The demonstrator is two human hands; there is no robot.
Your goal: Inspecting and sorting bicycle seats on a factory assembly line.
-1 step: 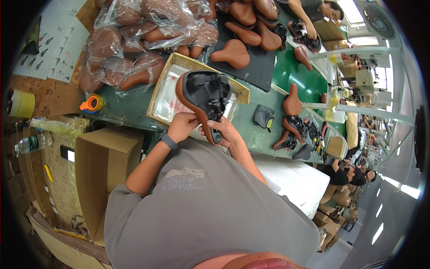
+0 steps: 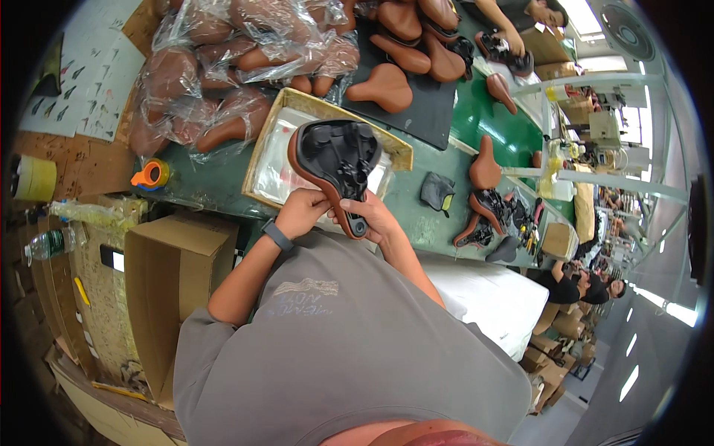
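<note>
The person is holding a brown bicycle saddle [image 2: 335, 167] upside down above the shallow tray [image 2: 277, 134] on the desk [image 2: 416, 215]. The left hand [image 2: 301, 212] and right hand [image 2: 372, 219] are both gripping its narrow nose, fingers closed around it.

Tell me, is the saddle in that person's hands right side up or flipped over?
Flipped over. The saddle shows its black underside with the rails, only a brown edge around it; the left hand and right hand grip its narrow end.
</note>
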